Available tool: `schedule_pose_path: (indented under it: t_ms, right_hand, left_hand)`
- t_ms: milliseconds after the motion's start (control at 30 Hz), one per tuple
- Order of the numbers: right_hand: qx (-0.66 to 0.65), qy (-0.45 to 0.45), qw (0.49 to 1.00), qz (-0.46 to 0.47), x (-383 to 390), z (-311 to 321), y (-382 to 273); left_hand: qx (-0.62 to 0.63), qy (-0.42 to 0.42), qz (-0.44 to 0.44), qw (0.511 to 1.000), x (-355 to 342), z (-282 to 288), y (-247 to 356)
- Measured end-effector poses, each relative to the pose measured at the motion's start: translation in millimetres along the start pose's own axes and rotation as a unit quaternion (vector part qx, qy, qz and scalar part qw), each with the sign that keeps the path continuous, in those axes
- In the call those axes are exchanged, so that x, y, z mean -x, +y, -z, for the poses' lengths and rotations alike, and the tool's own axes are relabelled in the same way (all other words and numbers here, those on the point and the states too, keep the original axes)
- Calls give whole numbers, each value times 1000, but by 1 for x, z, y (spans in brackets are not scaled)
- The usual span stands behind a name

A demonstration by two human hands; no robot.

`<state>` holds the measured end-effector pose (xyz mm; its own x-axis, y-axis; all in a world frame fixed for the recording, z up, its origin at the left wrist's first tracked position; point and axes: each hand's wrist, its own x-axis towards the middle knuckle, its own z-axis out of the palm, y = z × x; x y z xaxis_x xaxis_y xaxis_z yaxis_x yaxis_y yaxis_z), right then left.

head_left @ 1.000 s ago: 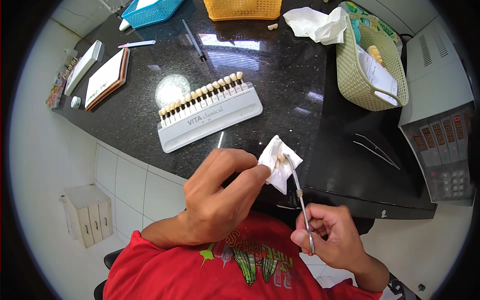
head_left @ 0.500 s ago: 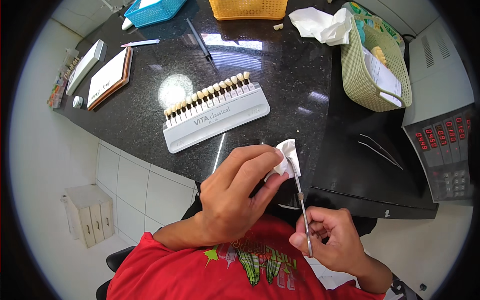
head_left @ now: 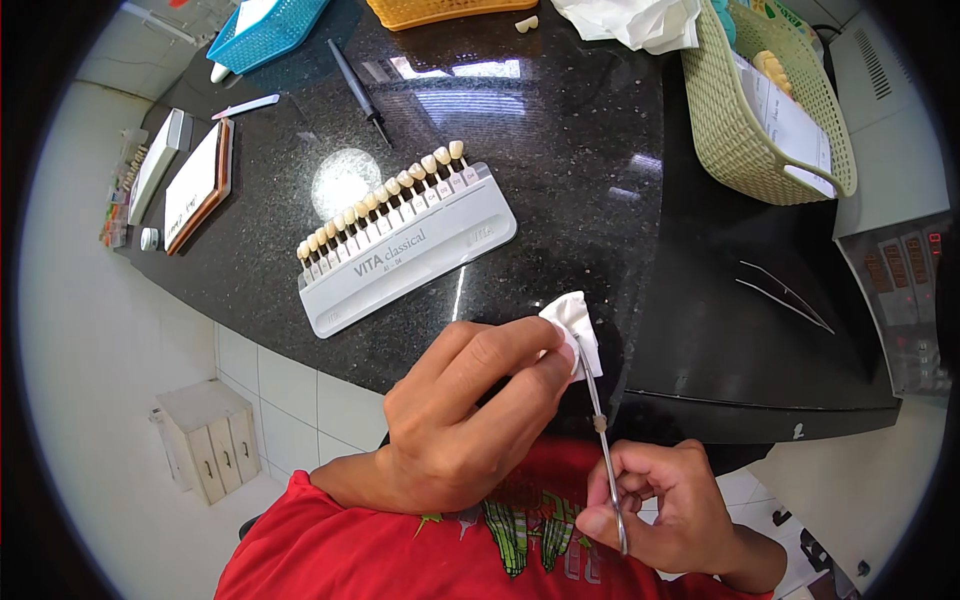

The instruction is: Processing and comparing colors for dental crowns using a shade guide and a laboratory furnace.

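My left hand [head_left: 462, 425] pinches a folded white tissue [head_left: 580, 310] between thumb and fingers, just over the table's near edge. Slim metal scissor-handled forceps [head_left: 607, 460] rest in my right hand [head_left: 668, 508], gripped near the handle end. Their tip runs up into the tissue, where folds and fingers hide it, so I cannot tell whether it clasps anything. Beyond my left hand lies a tooth shade guide [head_left: 420, 255], a white holder with a row of tooth-coloured tabs, set at a slant.
Metal tweezers [head_left: 788, 298] lie on the black surface at right, near a beige woven basket [head_left: 735, 150] and a device with red digits [head_left: 895, 265]. A dark pen-like tool [head_left: 355, 88], blue basket [head_left: 262, 48], orange basket [head_left: 440, 12], crumpled tissue [head_left: 640, 22] and notepad [head_left: 198, 188] stand farther off.
The whole view has shifted a little. My left fingers have closed further round the tissue, and the thumb that showed below it is now mostly hidden. The forceps stay in my right hand.
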<state>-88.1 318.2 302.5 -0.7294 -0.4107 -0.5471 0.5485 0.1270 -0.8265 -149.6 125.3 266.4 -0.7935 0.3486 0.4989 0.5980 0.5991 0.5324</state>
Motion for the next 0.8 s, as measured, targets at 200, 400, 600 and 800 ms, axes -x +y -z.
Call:
schedule_pose_path:
  t_ms: [200, 400, 600, 800]
  right_hand:
    - [7, 22, 999, 35, -1, -3, 7]
    - [63, 45, 995, 65, 1, -4, 12]
    - [33, 27, 999, 30, 1, -2, 12]
    - [-13, 16, 999, 43, -1, 0, 15]
  left_hand:
    - [29, -24, 0, 999, -4, 0, -3]
    - [40, -26, -3, 999, -5, -1, -4]
    - [51, -28, 3, 998, -3, 0, -6]
    - [54, -30, 13, 998, -2, 1, -5]
